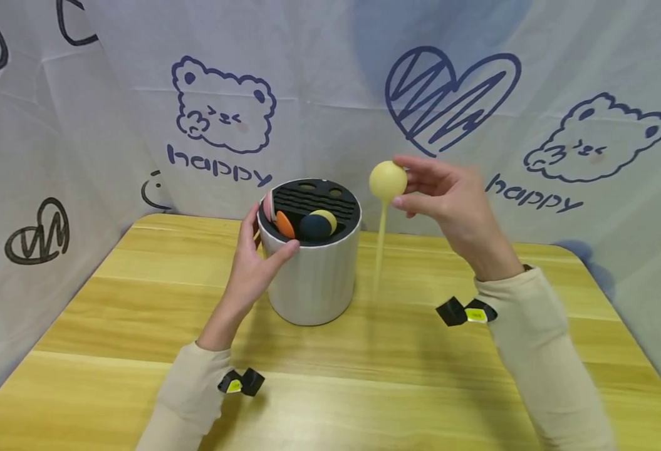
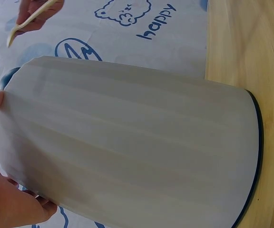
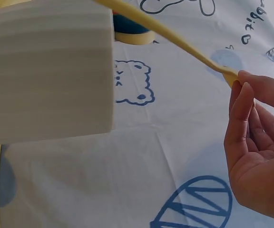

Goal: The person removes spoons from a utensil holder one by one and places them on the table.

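Observation:
In the head view, my right hand (image 1: 448, 200) pinches a pale yellow spoon (image 1: 388, 180) by the edge of its round head. The long thin handle hangs down beside the utensil holder, a white ribbed cylinder (image 1: 313, 282) with a black slotted top. My left hand (image 1: 257, 266) grips that holder near its rim, thumb in front and fingers round the left side. From the right wrist view, the spoon's handle (image 3: 165, 33) slants across above the white wall. Inside the holder stand a pink utensil (image 1: 268, 205), an orange one (image 1: 285, 224), a navy one (image 1: 314, 227) and another yellow one (image 1: 327, 219).
The holder stands on a wood-grain table (image 1: 420, 388) near its back edge. Behind hangs a white cloth (image 1: 330, 113) printed with bears, hearts and lettering. Small black devices with yellow labels sit at both wrists.

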Available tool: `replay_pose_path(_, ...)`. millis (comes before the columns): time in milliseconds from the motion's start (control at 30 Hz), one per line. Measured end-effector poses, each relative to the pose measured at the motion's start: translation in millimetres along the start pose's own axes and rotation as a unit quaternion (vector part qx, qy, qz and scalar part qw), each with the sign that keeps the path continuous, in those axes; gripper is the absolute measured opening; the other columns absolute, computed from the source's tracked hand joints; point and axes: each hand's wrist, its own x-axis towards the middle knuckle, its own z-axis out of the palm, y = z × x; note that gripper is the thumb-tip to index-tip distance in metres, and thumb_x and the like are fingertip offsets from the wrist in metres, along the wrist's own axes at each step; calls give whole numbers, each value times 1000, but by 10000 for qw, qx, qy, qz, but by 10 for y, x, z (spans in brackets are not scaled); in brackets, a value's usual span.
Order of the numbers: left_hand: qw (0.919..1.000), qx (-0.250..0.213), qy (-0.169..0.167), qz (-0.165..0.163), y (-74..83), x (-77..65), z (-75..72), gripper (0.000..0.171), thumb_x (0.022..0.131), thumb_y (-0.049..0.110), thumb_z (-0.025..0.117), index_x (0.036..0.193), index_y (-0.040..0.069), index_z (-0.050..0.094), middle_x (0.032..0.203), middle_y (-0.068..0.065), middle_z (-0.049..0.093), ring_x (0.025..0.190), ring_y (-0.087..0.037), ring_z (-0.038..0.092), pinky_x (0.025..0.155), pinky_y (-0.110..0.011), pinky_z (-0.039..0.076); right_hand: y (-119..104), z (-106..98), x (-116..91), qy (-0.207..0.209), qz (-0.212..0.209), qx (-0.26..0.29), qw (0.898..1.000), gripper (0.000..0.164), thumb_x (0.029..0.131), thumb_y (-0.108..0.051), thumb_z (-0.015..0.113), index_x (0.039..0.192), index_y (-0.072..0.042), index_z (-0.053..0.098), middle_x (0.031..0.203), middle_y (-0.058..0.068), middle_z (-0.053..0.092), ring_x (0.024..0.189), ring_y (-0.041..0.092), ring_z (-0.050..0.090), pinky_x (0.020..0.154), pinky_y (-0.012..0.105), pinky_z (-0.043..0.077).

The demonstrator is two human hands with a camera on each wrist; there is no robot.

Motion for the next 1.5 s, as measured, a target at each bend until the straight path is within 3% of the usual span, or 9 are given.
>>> replay_pose_path(200, 9999, -30, 53, 84, 2, -13, 10, 92, 84, 30, 70, 154, 8, 14, 158, -8, 16, 143, -22, 17, 115, -41, 17, 181, -9, -100, -9, 383, -259, 9989, 47, 79, 16, 67, 125, 12, 58, 94, 6, 69, 78, 17, 63, 63, 23, 53)
replay_pose_path(433, 10000, -32, -12, 2, -3, -4, 34, 92, 85, 33, 68, 155, 12, 13, 159, -6, 15, 144, -20, 15, 115, -40, 17, 458, -57, -216, -64, 1026, -562, 9931, 49, 81, 8, 71, 128, 8, 57, 96, 7, 66, 80, 18, 63, 66, 25, 54)
replay_pose_path(600, 10000, -37, 11, 70, -5, 12, 52, 93, 84, 33, 69, 155, 9, 13, 158, -7, 16, 143, -22, 17, 115, -41, 17, 646, -81, -303, -97, 1472, -518, 9877, 52, 81, 8, 71, 130, 7, 56, 97, 7, 65, 83, 17, 65, 71, 28, 56)
replay_pose_path(967, 10000, -5, -12, 15, 6, 13, 60, 92, 85, 33, 68, 155, 11, 12, 159, -6, 14, 143, -22, 16, 115, -40, 17, 925, -110, -453, -244, 1864, -574, 9805, 52, 80, 6, 72, 129, 10, 55, 97, 8, 63, 83, 14, 63, 74, 27, 55)
replay_pose_path(1267, 10000, 17, -47, -55, 15, -3, 49, 92, 85, 32, 68, 155, 9, 11, 159, -7, 14, 143, -22, 15, 115, -41, 16, 1175, -127, -546, -326, 2415, -836, 9663, 54, 81, -2, 75, 131, 6, 56, 99, 9, 59, 86, 15, 58, 79, 23, 51)
replay_pose_path(1500, 10000, 53, 40, 3, 14, -8, 8, 91, 86, 31, 68, 155, 10, 12, 159, -7, 14, 143, -22, 15, 115, -41, 16, 1314, -79, -528, -446, 2534, -1068, 9604, 51, 81, -4, 75, 128, 5, 58, 99, 9, 61, 88, 16, 59, 78, 23, 51)
